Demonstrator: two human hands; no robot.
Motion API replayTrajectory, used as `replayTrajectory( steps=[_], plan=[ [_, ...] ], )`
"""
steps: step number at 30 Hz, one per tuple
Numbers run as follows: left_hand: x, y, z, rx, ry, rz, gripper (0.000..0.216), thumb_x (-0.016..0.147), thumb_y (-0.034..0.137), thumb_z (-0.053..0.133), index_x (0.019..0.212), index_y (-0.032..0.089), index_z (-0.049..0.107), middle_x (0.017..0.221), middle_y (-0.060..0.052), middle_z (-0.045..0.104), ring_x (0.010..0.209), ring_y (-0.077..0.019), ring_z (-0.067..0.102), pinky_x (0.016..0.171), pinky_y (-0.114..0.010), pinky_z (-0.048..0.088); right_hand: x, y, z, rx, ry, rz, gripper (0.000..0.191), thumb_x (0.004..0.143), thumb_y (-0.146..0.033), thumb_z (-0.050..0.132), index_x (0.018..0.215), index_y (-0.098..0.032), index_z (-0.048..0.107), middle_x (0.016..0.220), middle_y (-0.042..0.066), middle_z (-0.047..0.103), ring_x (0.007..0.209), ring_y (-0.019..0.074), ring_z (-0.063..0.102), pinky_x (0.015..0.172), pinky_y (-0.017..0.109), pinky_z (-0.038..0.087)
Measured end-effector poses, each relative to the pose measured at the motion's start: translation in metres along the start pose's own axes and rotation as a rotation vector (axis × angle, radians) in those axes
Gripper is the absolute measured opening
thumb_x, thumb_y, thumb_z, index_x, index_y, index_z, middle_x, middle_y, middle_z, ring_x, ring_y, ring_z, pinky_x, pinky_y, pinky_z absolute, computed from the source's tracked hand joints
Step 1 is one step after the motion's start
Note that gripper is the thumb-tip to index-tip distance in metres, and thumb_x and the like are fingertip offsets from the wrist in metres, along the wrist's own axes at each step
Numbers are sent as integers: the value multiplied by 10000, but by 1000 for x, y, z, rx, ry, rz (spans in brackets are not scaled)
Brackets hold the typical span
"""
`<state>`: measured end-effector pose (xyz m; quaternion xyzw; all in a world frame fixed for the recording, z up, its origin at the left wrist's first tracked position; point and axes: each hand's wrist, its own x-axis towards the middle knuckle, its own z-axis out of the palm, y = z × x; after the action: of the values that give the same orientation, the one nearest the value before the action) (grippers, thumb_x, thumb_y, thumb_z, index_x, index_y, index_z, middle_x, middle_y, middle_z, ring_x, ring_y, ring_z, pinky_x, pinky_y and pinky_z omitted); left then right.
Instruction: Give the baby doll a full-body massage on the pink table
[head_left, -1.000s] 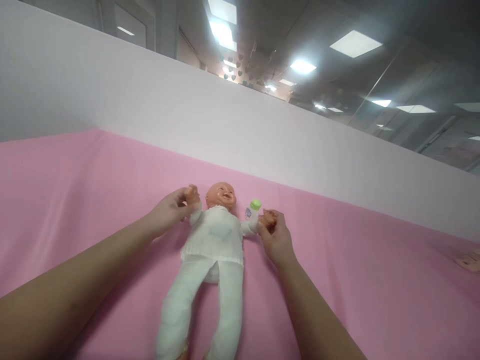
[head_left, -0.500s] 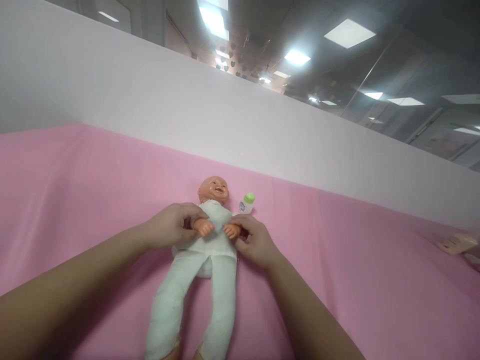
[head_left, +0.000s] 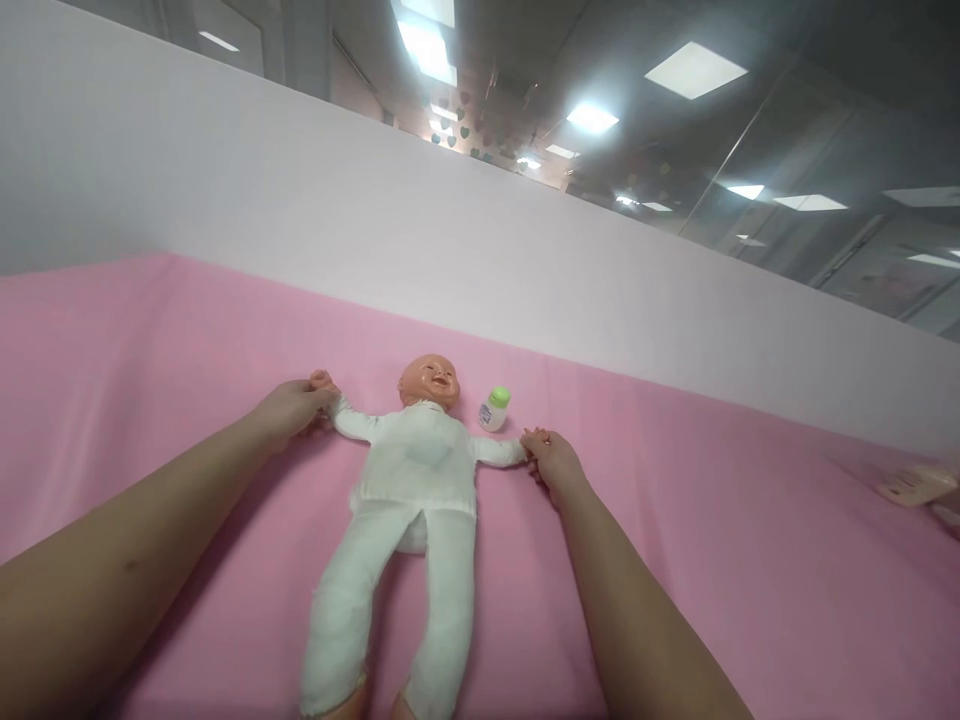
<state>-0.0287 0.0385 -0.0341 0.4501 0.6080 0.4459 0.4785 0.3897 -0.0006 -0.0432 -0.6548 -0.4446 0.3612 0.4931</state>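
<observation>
A baby doll (head_left: 416, 480) in a white suit lies on its back on a pink sheet (head_left: 712, 560), head away from me, both arms stretched out sideways. My left hand (head_left: 291, 408) is closed around the doll's hand on the left side. My right hand (head_left: 553, 462) is closed around the doll's other hand on the right side. A small white bottle with a green cap (head_left: 493, 409) stands beside the doll's head, just beyond my right hand.
A white partition wall (head_left: 450, 240) runs along the far edge of the pink sheet. A beige object (head_left: 916, 487) lies at the right edge of the sheet. Ceiling lights show above the wall.
Half a second ago both doll hands were held together over its chest. My hands have since moved apart and spread the doll's arms out to the sides.
</observation>
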Motion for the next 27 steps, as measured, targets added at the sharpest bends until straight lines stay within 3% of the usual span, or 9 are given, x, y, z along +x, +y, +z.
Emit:
replayTrajectory(
  steps=[3,7,11,15,19,23,27],
  plan=[
    [2,-3,0,-3,-51,-13,411,631,448,786,895,172,633,711,-40,665,551,-179,635,456,-256,469,2,3,-4,-71,-1,-1,291,737,-405,770,860,-186,623,546,-32,565,420,117,446,378,217,314],
    [-13,11,4,25,-62,81,377,666,454,765,881,184,613,669,-13,620,559,-177,614,489,-275,484,-4,-4,0,-66,33,-69,401,754,-454,751,1028,-189,628,624,-24,613,470,132,494,412,222,364],
    [-37,29,13,-67,-211,283,353,661,392,768,919,203,619,774,-13,634,625,-166,603,566,-297,507,-32,-23,19,38,55,-301,580,748,-438,771,1253,-216,591,1007,66,710,715,177,627,569,264,510],
    [-58,34,29,4,-421,404,329,640,281,793,947,207,702,846,-28,663,737,-192,626,660,-321,526,-70,-41,39,-179,-174,-562,365,786,-310,746,1144,-250,714,973,45,723,728,181,621,681,316,538],
    [-71,33,39,240,-584,478,349,686,277,756,1033,245,780,955,-54,710,833,-228,657,709,-321,531,-85,-44,47,-350,-376,-788,391,815,-182,671,1178,-310,742,1203,49,712,1064,249,654,893,399,551],
    [-76,38,39,409,-641,573,364,692,303,728,1047,296,808,1072,-62,717,927,-257,661,776,-325,537,-80,-36,43,-385,-444,-773,489,812,-122,620,1232,-347,727,1357,39,641,1194,252,619,959,427,546],
    [-71,37,34,340,-623,482,417,653,325,751,1064,277,796,1083,-61,731,939,-281,666,782,-350,550,-72,-34,39,-325,-421,-650,498,836,-168,626,1306,-322,684,1383,50,618,1209,253,610,992,419,522]
  ],
)
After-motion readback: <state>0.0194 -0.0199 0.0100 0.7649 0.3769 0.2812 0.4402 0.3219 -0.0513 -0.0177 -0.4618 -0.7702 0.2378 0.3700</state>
